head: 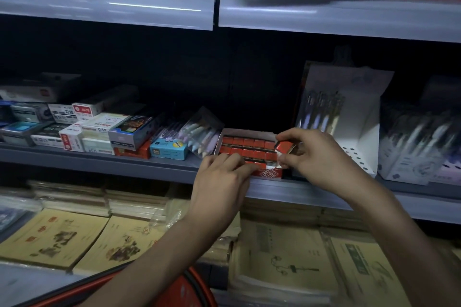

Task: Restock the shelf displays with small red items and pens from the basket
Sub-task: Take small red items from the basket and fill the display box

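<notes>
A red-and-white display box stands on the middle shelf, filled with rows of small red items. My right hand pinches one small red item between thumb and fingers, just over the box's right end. My left hand has its fingers curled over the box's front left corner, fingertips on the front row of red items. The red basket shows at the bottom edge below my arms. Pens are visible in a white display stand to the right of the box.
The grey shelf edge carries stacked stationery boxes at left, a blue box and a pack of pastel pens beside the red box. More pen displays stand at far right. Paper pads fill the lower shelf.
</notes>
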Tool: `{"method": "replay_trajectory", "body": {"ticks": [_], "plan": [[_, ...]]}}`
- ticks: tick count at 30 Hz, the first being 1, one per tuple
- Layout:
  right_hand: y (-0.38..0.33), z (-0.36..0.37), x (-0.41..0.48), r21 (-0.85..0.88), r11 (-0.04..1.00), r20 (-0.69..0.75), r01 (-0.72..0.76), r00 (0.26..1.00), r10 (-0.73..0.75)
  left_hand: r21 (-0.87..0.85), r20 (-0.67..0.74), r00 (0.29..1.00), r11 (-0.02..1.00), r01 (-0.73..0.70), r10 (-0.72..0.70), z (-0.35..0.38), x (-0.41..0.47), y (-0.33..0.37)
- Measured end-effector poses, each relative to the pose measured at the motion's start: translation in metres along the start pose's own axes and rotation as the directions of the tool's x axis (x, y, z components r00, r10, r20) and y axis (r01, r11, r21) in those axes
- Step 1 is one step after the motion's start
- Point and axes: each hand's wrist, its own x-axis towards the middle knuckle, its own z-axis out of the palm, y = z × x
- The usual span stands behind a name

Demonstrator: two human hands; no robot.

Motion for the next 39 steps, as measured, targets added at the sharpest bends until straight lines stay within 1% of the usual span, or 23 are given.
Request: {"method": "replay_trajectory", "body": {"ticks": [2,5,7,11,13,16,19,22,25,31,34,39], "plan": [[-0.002,0.001,-0.003,-0.045,0.998,-0.063,0.052,0.997,-0.054,-0.005,0.017,1.000,1.000,0.002,-0.002,-0.001,0.000,0.001],[-0.005,0.003,-0.001,-0.172,0.975,-0.150,0.142,0.974,-0.168,-0.002,0.030,0.999,1.000,0.019,-0.019,-0.002,-0.001,0.001],[-0.005,0.005,0.003,-0.237,0.957,-0.121,0.168,0.972,-0.201,0.008,0.033,0.999,1.000,0.029,-0.029,-0.002,0.000,0.001],[-0.007,0.012,0.008,-0.334,0.932,-0.006,0.139,0.989,-0.149,-0.002,0.035,0.999,1.000,0.026,-0.026,-0.002,0.000,0.001],[-0.008,0.015,0.009,-0.339,0.933,-0.019,0.119,0.991,-0.133,-0.001,0.027,0.999,1.000,0.026,-0.026,-0.001,-0.001,0.001],[-0.009,0.017,0.010,-0.338,0.937,-0.094,0.086,0.988,-0.124,-0.004,0.009,1.000,1.000,0.027,-0.027,0.001,-0.001,0.001],[-0.009,0.018,0.011,-0.369,0.927,-0.113,0.066,0.987,-0.115,-0.008,-0.001,1.000,1.000,0.021,-0.021,0.002,-0.002,0.001],[-0.009,0.017,0.010,-0.310,0.949,-0.112,0.051,0.990,-0.090,-0.010,0.000,1.000,1.000,0.024,-0.024,0.001,-0.001,0.001],[-0.011,0.019,0.011,-0.298,0.954,-0.120,0.040,0.990,-0.079,-0.008,0.013,0.999,1.000,0.029,-0.029,0.000,-0.001,0.002],[-0.010,0.025,0.012,-0.248,0.968,-0.170,0.050,0.981,-0.094,-0.008,0.000,1.000,1.000,0.023,-0.023,-0.001,-0.001,0.003],[-0.010,0.024,0.010,-0.248,0.968,-0.152,0.050,0.984,-0.089,-0.006,-0.007,1.000,1.000,0.024,-0.024,-0.001,-0.001,0.003],[-0.011,0.021,0.010,-0.308,0.948,-0.083,0.074,0.991,-0.105,-0.011,0.000,1.000,1.000,0.022,-0.022,-0.001,-0.002,0.003]]}}
